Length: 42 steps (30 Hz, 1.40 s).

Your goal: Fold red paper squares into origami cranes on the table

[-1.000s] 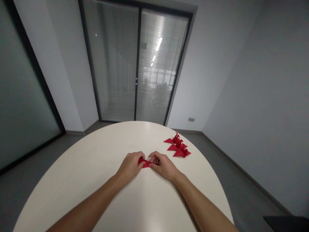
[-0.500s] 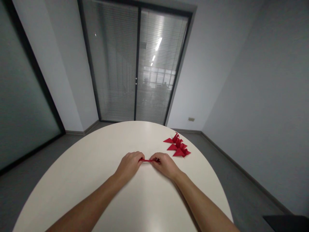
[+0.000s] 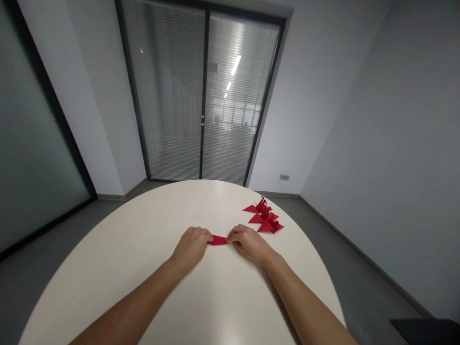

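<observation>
Fingers of left hand (image 3: 191, 245) curled, tips pinching left end of red folded paper (image 3: 217, 240). Fingers of right hand (image 3: 248, 241) curled same way, gripping right end. Paper lies low between both hands, on white round table (image 3: 143, 239), near middle. Knuckles up, palms down, wrists resting close to tabletop. Both forearms bare, stretched forward, converging toward paper. Pile of red folded paper shapes (image 3: 265, 218) just beyond right hand, apart from it.

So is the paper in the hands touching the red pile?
Apart. Head view shows bare table between the paper and the pile.
</observation>
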{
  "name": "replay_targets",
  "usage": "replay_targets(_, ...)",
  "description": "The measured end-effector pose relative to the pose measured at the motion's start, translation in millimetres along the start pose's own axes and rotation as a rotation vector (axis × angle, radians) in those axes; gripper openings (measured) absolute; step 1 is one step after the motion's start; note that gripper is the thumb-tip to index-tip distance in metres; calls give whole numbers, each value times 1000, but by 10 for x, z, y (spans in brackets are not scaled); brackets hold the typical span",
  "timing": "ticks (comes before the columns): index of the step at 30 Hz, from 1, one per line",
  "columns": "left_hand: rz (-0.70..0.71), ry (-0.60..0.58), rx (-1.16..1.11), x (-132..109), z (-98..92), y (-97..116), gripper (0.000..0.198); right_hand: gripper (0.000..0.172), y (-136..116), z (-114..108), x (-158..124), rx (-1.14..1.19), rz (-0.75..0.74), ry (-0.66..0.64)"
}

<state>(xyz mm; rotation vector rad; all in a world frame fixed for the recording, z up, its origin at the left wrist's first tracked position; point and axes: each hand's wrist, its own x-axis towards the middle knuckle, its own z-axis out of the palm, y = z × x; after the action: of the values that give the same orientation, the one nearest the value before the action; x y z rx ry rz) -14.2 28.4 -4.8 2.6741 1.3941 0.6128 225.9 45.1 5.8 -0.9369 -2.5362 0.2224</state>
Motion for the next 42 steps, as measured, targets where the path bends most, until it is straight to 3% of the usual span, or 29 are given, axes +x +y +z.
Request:
replay_targets(7, 54, -19, 58, -46, 49, -3, 40, 39, -12, -87, -53, -6, 18, -68)
replay_targets(13, 46, -28, 12, -81, 28, 28, 36, 13, -191, -164, -42, 72, 63, -83)
replay_targets(17, 96, -75, -76, -72, 51, -10, 40, 25, -219, -158, -25, 107, 24, 20)
replay_targets(20, 101, -105, -152, -54, 57, -5, 40, 31, -185, -123, -31, 154, -12, 2)
replay_targets(25, 57, -78, -251, -30, 58, 28, 26, 23, -132, -67, -22, 236, -24, -50)
replay_targets(29, 92, -37, -274, -25, 60, 33, 20, 21, -128, -33, -10, 240, 9, -15)
replay_targets(37, 121, -16, -214, -23, 65, 13, 33, 51, -83, -19, -59, 251, 27, -31)
replay_targets(42, 125, -17, -245, -30, 49, 4, 28, 42, -47, -10, -59, 263, 27, -26)
